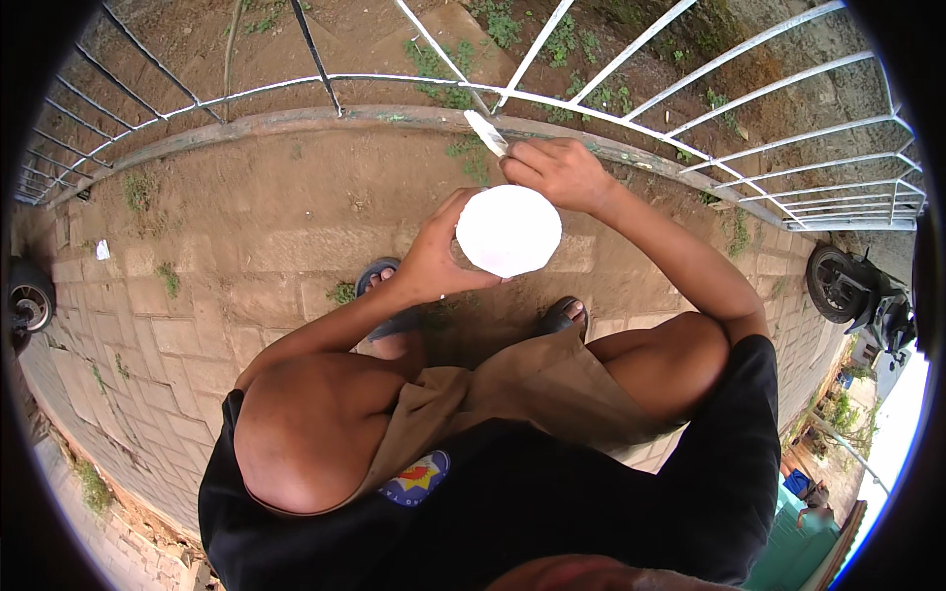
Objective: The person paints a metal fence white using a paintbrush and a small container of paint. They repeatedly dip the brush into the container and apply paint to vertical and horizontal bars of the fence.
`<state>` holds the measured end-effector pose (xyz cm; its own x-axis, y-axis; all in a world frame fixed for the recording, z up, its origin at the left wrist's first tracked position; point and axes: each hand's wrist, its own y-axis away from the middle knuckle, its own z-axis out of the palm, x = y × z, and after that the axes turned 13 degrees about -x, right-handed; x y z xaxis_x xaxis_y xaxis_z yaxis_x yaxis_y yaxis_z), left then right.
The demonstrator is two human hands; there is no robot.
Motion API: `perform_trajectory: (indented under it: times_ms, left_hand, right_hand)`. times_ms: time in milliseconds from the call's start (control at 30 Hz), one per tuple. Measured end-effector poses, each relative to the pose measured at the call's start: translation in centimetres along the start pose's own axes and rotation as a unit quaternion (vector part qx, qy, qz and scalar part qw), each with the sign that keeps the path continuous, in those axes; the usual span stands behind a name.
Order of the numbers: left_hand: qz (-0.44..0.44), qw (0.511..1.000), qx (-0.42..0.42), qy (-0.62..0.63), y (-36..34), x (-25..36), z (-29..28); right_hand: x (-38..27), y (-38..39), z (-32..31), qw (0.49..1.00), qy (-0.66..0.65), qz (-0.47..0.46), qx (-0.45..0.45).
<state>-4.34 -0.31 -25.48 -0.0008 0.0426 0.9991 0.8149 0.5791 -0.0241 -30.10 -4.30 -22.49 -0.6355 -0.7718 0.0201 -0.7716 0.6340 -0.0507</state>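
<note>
Holding a white round-topped object [509, 231] just above the centre of the frame with the left hand [434, 254]. Curling that hand halfway around the object's left side, spanning from its upper left edge down to its lower edge, and hiding some of the fingers behind it. Being unable to tell, on so bright a white face, a hollow from a flat or domed top. Pinching a thin white strip [486, 133] with the right hand [557, 172] in the upper middle of the frame, bending the fingers in nearly to a fist. Pointing the strip's free end toward the upper left, near the low curb [394, 116]. Holding the right fingers just beside the object's upper rim; not being able to tell contact from a slight gap there. Bending both bare knees in the lower half of the frame, and wearing brown shorts [552, 389], a black shirt [591, 502] and dark sandals [558, 321]. Resting both feet below the object, near the middle. Showing also a white metal fence [534, 55] across the top and a parked motorcycle [855, 286] at the right edge.
</note>
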Motion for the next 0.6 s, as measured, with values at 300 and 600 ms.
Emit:
perform_trajectory:
  times_ms: [300,600]
  left_hand:
    - [-0.032,0.999,0.019,0.025,0.3,-0.2,-0.4]
    - [0.026,1.000,0.012,-0.013,0.3,-0.8,-0.5]
  right_hand:
    - [-1.6,-0.7,-1.6,0.987,-0.059,0.139,-0.047]
    - [0.4,-0.6,-0.8,0.980,-0.087,0.180,-0.004]
